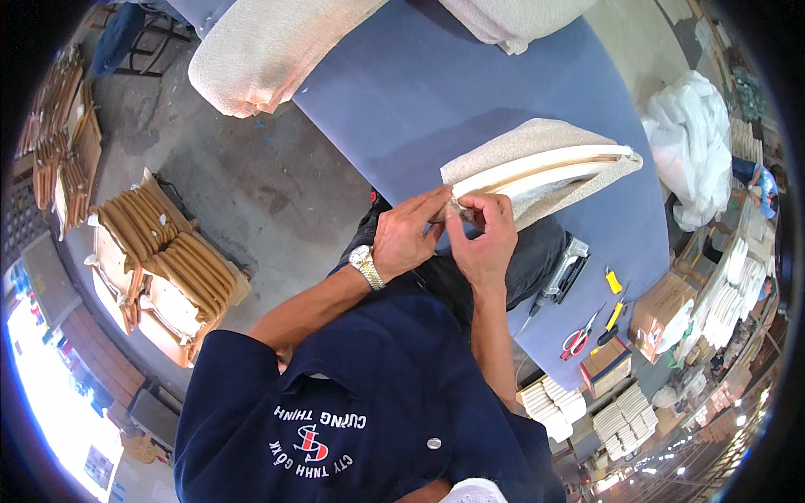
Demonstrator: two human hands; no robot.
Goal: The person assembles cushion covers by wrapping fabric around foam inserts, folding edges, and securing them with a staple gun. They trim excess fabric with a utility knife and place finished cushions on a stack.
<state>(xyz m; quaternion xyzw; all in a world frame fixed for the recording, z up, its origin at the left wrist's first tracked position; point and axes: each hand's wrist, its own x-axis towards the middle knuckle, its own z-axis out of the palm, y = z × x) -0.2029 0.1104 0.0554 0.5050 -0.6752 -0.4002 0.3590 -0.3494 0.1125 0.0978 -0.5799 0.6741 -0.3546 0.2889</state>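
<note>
A curved cushion panel, with a white padded edge and a wooden strip along it, stands on edge against my lap and the blue table. Beige fabric lies around it and flares out on its far side. At the panel's near corner, my left hand, with a watch on the wrist, pinches the fabric. My right hand grips the same corner, thumb and index finger pressed together on the cloth. Both sets of fingers nearly touch, and they hide the fold between them.
To the right on the blue table lie a staple gun, red-handled scissors, a yellow-handled tool and a yellow cutter. Beige fabric rolls rest at the far edge. Stacked brown panels stand on the left.
</note>
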